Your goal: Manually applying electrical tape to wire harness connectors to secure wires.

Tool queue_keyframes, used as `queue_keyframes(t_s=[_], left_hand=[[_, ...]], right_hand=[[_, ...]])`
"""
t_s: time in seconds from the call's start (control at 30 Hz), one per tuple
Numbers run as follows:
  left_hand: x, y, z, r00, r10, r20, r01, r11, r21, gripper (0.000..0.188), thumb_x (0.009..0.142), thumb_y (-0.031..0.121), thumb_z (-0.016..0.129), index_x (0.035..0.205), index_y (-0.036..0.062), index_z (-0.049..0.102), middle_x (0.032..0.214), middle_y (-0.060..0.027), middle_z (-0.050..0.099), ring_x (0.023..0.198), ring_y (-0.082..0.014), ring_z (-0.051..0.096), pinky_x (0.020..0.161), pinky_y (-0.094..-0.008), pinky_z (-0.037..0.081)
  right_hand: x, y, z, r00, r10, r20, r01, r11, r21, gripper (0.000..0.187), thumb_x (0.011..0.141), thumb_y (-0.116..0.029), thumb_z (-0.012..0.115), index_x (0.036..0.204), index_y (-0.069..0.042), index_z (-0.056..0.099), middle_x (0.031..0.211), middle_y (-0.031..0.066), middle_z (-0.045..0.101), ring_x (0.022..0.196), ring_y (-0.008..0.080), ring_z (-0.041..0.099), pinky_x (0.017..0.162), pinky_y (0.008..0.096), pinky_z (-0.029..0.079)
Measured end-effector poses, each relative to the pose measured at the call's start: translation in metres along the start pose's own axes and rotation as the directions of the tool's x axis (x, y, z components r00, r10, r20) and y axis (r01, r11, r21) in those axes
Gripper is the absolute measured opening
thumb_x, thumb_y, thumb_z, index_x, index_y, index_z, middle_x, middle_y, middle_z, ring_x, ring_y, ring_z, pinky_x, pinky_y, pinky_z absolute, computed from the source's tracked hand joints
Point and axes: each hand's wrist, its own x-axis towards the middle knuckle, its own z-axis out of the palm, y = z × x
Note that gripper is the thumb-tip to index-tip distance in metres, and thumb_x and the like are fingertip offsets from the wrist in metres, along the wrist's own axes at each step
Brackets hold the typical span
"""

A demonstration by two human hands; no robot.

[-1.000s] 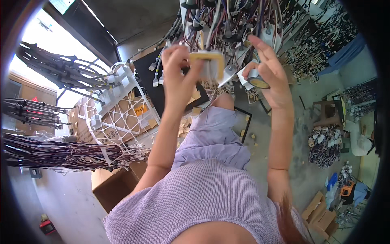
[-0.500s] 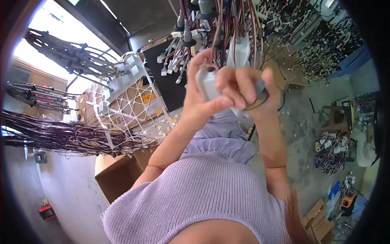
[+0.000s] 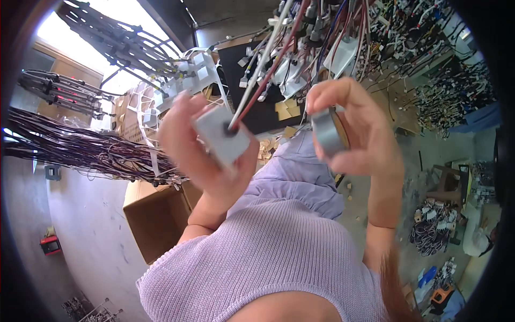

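My left hand [image 3: 182, 142] is closed round a white, boxy piece [image 3: 219, 138], somewhat blurred by motion. Red and white cables [image 3: 261, 75] run from a dark opening in its face up to the hanging harness. To the right, my right hand [image 3: 378, 134] grips a roll of grey tape [image 3: 327, 134] between thumb and fingers. The roll is tilted, and its brownish inner core shows on the palm side. A gap separates the two hands, and no strip of tape is visible between them.
Cable bundles [image 3: 80, 145] hang at the left beside a white lattice rack [image 3: 142, 110]. Ahead lies a black mat [image 3: 236, 59] with small yellowish pieces [image 3: 288, 109]. An open cardboard box [image 3: 161, 220] stands at lower left. Dense wire harnesses [image 3: 450, 91] fill the upper right.
My hands were together at the white piece; now they are apart. The left has moved left and down with the piece, the right slightly right with the tape roll.
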Motion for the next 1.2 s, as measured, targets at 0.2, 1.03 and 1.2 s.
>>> queue_keyframes(t_s=[0.2, 1.03, 1.2], left_hand=[[0.01, 0.012, -0.004, 0.786, -0.213, 0.581, 0.479, 0.803, -0.354, 0.066, 0.06, -0.005, 0.059, 0.125, -0.0003, 0.048, 0.11, -0.0113, 0.056, 0.102, -0.0223, 0.059, 0.089, -0.0297, 0.045], [-0.024, -0.004, 0.056, 0.722, -0.235, 0.65, 0.544, 0.773, -0.325, 0.047, 0.07, 0.011, 0.074, 0.113, 0.0039, 0.056, 0.097, -0.0127, 0.064, 0.085, -0.0279, 0.064, 0.07, -0.0333, 0.051], [-0.014, -0.009, 0.042, 0.248, 0.129, 0.96, 0.958, -0.182, -0.223, 0.04, 0.069, 0.016, 0.066, 0.102, -0.0053, 0.059, 0.076, -0.0123, 0.064, 0.061, -0.0129, 0.06, 0.05, -0.0256, 0.046]], right_hand=[[0.004, -0.013, 0.011, 0.974, -0.079, -0.21, 0.016, 0.958, -0.286, 0.073, 0.058, -0.016, 0.091, 0.115, 0.004, 0.051, 0.11, 0.006, 0.055, 0.103, 0.0137, 0.057, 0.09, 0.0252, 0.045], [-0.016, -0.053, 0.044, 0.964, -0.043, -0.262, -0.098, 0.86, -0.502, 0.102, 0.053, -0.04, 0.089, 0.137, 0.001, 0.048, 0.095, 0.0053, 0.059, 0.083, 0.011, 0.058, 0.076, 0.0202, 0.044], [0.004, -0.052, 0.003, 0.985, 0.106, -0.138, -0.173, 0.694, -0.699, 0.07, 0.077, -0.017, 0.072, 0.137, 0.005, 0.043, 0.113, 0.0102, 0.059, 0.098, 0.0115, 0.059, 0.082, 0.0213, 0.044]])
